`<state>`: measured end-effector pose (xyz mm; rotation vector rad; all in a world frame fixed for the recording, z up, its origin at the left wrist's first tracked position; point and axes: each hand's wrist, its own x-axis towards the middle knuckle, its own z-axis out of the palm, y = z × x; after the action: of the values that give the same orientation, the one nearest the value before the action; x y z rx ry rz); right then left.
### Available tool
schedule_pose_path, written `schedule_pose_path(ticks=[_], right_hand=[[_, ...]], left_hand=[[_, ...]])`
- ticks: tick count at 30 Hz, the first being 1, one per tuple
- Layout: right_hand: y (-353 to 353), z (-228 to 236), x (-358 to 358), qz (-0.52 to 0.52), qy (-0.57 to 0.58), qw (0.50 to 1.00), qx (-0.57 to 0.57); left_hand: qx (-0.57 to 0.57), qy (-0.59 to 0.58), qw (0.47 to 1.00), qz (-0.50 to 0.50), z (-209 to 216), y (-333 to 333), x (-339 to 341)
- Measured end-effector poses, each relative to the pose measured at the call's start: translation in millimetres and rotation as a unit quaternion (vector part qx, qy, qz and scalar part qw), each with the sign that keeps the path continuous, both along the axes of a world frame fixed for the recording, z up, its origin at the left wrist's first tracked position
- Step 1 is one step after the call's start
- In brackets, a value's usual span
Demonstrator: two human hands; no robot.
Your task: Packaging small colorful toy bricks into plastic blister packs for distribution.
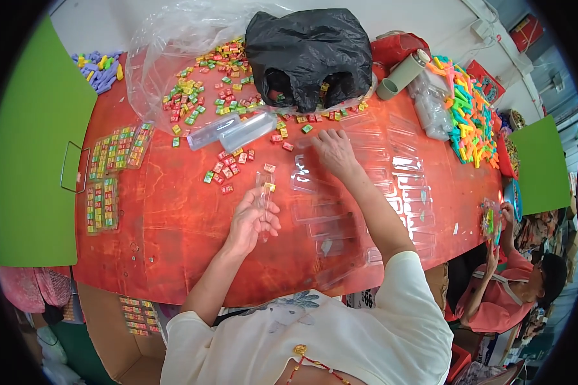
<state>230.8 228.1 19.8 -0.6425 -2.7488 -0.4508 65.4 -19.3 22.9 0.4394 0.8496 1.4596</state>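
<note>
While the left hand (250,224) holds a narrow clear tray (264,206) between thumb and loosely curved fingers, with a yellow block (270,187) at its far end, the right hand (332,153) reaches palm down beside the loose trays (318,210), its fingers bent and close together; whether they grip anything cannot be told. Those trays, thin, glossy and long with rounded edges, lie in overlapping rows on the red, blotchy worktop (167,250). Filled packs (103,205) at the left hold tight rows of red, yellow and green blocks, and a brown cardboard box (99,314) below the edge contains similar packs (140,316). Small boxy blocks (226,165) lie loose near the left hand, with more heaped at a crinkled clear bag (149,80). Two smooth, translucent bins (248,131) rest just in front of that heap, next to a wrinkled black bag (308,48). Farther right stand a matte green cylinder (406,72) and a pile of angular, bright plastic pieces (472,122), a bulging clear bag (432,109) beside it.
</note>
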Motion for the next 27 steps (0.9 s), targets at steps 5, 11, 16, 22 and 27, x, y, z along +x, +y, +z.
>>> schedule_pose_path(ticks=[5,11,16,22,27], right_hand=[[-1,-8,-9,-0.028,0.05,0.998,-0.028],[-31,1,-39,0.011,0.08,0.996,-0.035],[-41,3,-62,0.015,0.028,0.997,-0.072],[-45,7,-56,-0.012,0.105,0.968,-0.227],[-79,31,7,-0.029,0.188,0.945,-0.268]], left_hand=[[-0.031,0.033,0.999,-0.013,-3,-9,-9],[-0.048,0.112,0.991,-0.062,-4,-20,-11],[-0.017,0.301,0.946,-0.119,-2,-15,-12],[-0.042,0.236,0.965,-0.109,-22,35,-24],[-0.022,0.229,0.973,0.009,-23,67,-41]])
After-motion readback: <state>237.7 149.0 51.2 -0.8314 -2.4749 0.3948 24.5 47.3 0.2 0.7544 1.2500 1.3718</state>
